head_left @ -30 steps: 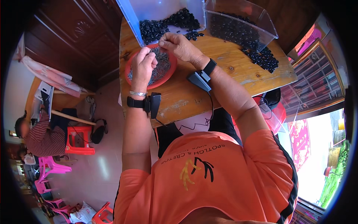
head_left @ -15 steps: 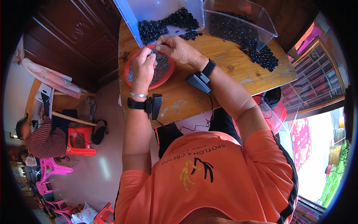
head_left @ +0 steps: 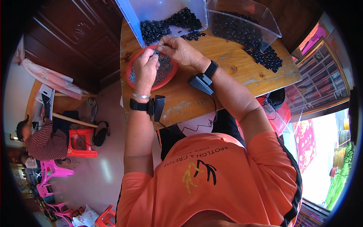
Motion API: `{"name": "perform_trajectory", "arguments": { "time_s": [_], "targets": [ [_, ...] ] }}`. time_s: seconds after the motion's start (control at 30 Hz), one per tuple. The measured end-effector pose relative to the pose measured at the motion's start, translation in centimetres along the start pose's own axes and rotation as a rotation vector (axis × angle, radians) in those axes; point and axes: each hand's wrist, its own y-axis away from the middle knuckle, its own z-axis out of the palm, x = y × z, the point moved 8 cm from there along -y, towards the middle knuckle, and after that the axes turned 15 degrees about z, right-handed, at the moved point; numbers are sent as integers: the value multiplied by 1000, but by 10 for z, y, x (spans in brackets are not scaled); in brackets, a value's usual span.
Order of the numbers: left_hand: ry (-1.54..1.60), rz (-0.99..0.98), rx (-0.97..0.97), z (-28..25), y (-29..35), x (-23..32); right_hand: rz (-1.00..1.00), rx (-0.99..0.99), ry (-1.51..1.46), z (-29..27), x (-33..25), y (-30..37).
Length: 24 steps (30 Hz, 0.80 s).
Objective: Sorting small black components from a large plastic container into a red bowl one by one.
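One co-worker [head_left: 47, 142]: we see a person in a striped top at the left edge of the frame, near a red stool [head_left: 83, 153].
Left hand [head_left: 145, 67]: above the red bowl, upper middle; we see its fingers curled closed.
Red bowl [head_left: 176, 68]: below both hands, on the wooden table [head_left: 181, 103]; we find the small grey pieces [head_left: 164, 70] inside it.
Pale tub [head_left: 162, 8]: at the top of the frame, behind the bowl; we see black pieces [head_left: 189, 19] in it.
Right hand [head_left: 182, 51]: close beside the left, thumb and forefinger pinched together; we cannot tell what, if anything, either hand grips.
Clear bin [head_left: 270, 33]: upper right; we see more black pieces inside and others spilled before it.
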Motion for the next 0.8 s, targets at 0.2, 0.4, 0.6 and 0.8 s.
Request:
{"name": "perform_trajectory", "arguments": {
  "time_s": [0.2, 0.4, 0.6, 0.8],
  "targets": [
    [5, -63, 48, -1, 4, -6, -22, 33, 13, 5, 3, -1],
    [40, -71, 80, -1, 5, -2, -25, 93, 25, 4, -1, 3],
    [75, -129, 93, 1, 8, -8, 21, 80, 133, 5, -1, 6],
    [187, -127, 135, -3, 8, -7, -109, 443, 589, -57, 1, -5]
  ]
}}
